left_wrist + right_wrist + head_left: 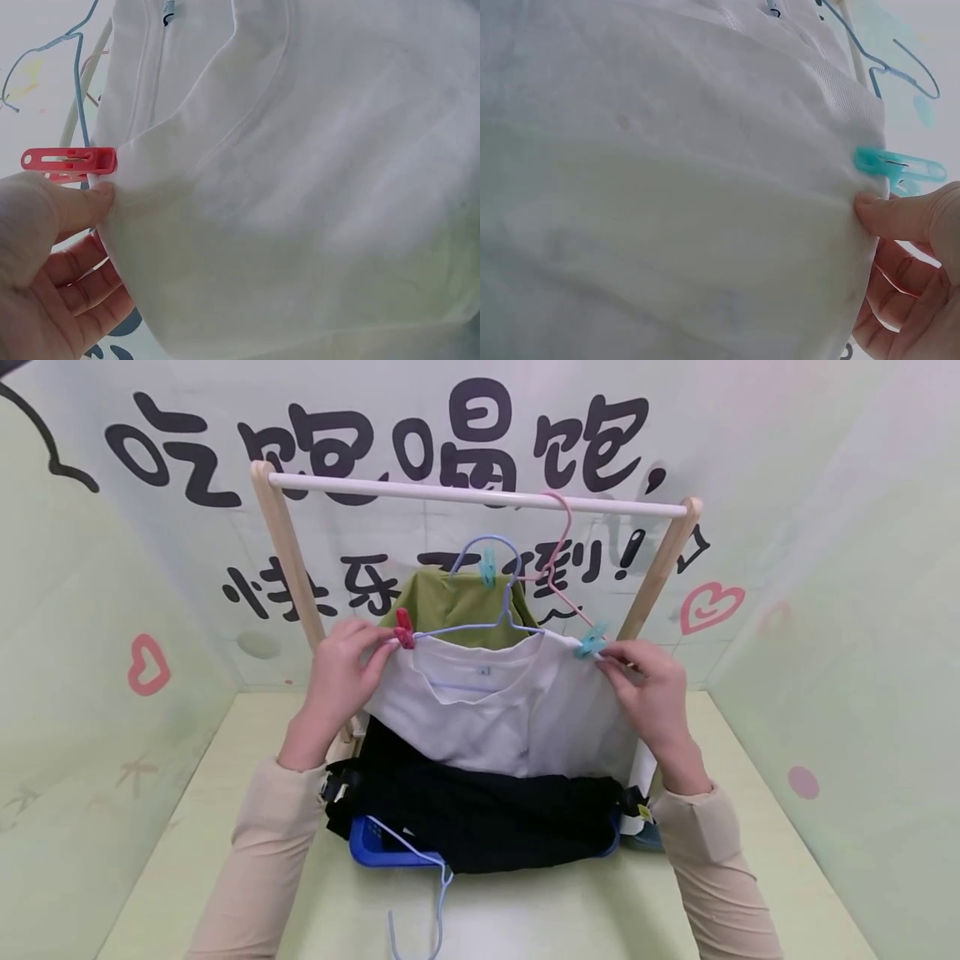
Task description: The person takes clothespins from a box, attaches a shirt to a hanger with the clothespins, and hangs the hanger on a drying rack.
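A white shirt [480, 727] hangs on a blue hanger [507, 602] between both hands, its neckline facing me. My left hand [341, 681] pinches the shirt's left shoulder, right by a red clothespin [404, 628]. On the other shoulder sits a teal clothespin [592, 641], and just outside it my right hand [651, 693] pinches the cloth. In the left wrist view the thumb presses the fabric below the red clothespin [71, 159]. The right wrist view has the thumb just under the teal clothespin [898, 165].
Behind stands a rack with a white rail [450, 493], a pink hanger [558, 552] hooked on it. A green garment [442, 597] with another teal clothespin hangs behind the shirt. Black clothing [487, 822] covers a blue basket [397, 858]; a second blue hanger [444, 881] sticks out in front.
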### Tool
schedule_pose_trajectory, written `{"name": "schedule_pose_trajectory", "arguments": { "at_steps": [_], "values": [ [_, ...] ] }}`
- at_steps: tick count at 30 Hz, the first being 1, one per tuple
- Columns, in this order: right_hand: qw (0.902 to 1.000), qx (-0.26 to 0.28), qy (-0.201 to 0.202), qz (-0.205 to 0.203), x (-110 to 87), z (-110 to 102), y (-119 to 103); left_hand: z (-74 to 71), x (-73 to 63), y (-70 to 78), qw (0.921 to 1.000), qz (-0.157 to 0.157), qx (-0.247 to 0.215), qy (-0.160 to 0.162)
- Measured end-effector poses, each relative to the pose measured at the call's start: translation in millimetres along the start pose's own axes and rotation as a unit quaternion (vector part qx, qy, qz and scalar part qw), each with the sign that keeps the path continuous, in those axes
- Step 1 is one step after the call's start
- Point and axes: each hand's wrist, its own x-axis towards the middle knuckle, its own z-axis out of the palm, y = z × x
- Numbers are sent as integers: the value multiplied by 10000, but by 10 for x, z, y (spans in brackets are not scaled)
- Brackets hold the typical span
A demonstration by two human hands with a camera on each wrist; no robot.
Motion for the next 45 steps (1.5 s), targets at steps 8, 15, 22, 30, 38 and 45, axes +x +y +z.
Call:
{"name": "schedule_pose_trajectory", "arguments": {
  "at_steps": [8, 15, 22, 30, 38, 45],
  "values": [
    [9998, -171, 129, -19, 83, -59, -39, 46, 212, 13, 9999, -48, 45, 139],
    [9987, -455, 221, -89, 165, -77, -63, 86, 387, -2, 9992, -350, 176, 58],
    [9965, -708, 379, -211, 268, -72, -119, 164, 590, -56, 9981, -578, 157, 135],
    [9947, -884, 531, -15, 366, -57, -132, 252, 786, -90, 9956, -913, 177, 80],
    [9946, -900, 501, 105, 376, -7, -167, 286, 805, -143, 9910, -1318, 217, -83],
    [9947, -962, 346, 119, 340, 26, -186, 292, 759, -177, 9889, -1451, 229, -230]
  ]
}}
